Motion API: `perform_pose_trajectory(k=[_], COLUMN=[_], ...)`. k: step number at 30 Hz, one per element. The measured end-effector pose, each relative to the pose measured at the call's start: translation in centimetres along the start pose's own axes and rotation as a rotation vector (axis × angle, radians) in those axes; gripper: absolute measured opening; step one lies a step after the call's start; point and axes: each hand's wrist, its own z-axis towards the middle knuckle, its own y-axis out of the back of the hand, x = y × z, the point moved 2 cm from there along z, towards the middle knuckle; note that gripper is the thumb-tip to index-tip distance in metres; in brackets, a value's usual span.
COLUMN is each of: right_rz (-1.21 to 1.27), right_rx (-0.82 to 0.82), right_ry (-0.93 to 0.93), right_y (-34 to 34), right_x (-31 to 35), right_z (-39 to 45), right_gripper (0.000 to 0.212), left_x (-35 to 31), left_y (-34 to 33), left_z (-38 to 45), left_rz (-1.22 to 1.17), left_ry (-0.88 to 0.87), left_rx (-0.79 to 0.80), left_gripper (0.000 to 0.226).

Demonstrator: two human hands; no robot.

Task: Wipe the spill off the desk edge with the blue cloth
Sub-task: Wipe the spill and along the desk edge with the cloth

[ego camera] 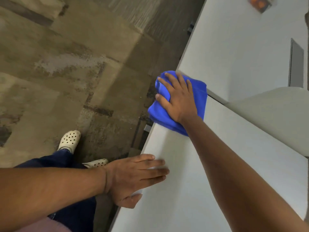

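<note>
A folded blue cloth (199,97) lies over the left edge of the white desk (217,164), partly hanging past it. My right hand (177,96) presses flat on the cloth with fingers spread, gripping it against the desk edge where two desk panels meet. My left hand (135,176) rests flat on the desk surface nearer to me, fingers together and extended, holding nothing. No spill is visible; the spot under the cloth is hidden.
A pale rounded object (275,118) sits on the desk to the right of the cloth. A grey panel (296,64) and a small orange item (260,4) lie farther back. Carpeted floor (66,64) and my feet in pale clogs (70,139) are at left.
</note>
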Motion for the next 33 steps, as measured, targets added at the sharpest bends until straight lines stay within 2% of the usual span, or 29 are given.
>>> perform_pose_trajectory(k=[2,4,10,14,20,26,29,33], right_rz=[0.04,0.076,0.254,0.285,0.26,0.265,0.287,0.267], right_rx=[-0.059,-0.112,-0.057,-0.018,-0.059,-0.054,-0.109,-0.112], right_ry=[0.009,0.004,-0.222,-0.277,-0.284,-0.381,-0.384,-0.345], right_y=[0.0,0.3,0.0,0.1,1.7,1.0,1.2,1.6], right_x=[0.1,0.0,1.8,-1.3,-5.3,-3.0,-2.8,-2.0], right_z=[1.6,1.8,-4.8,-9.4,-5.3,-0.4,0.3,1.7], right_gripper=[0.05,0.044,0.065,0.062,0.052,0.057,0.05,0.023], left_x=[0.0,0.1,0.2,2.2,4.0,4.4,4.7,4.9], left_y=[0.1,0.3,1.6,2.0,1.6,1.6,1.7,2.0], left_z=[0.1,0.2,0.0,0.3,2.1,2.3,2.2,2.2], left_rz=[-0.006,-0.011,0.035,-0.04,0.035,0.109,0.131,0.16], left_ry=[-0.005,-0.002,-0.005,-0.025,-0.106,-0.152,-0.172,-0.208], left_rx=[0.033,0.061,0.026,0.032,-0.039,-0.117,-0.119,-0.141], left_gripper=[0.084,0.085,0.076,0.073,0.072,0.072,0.072,0.075])
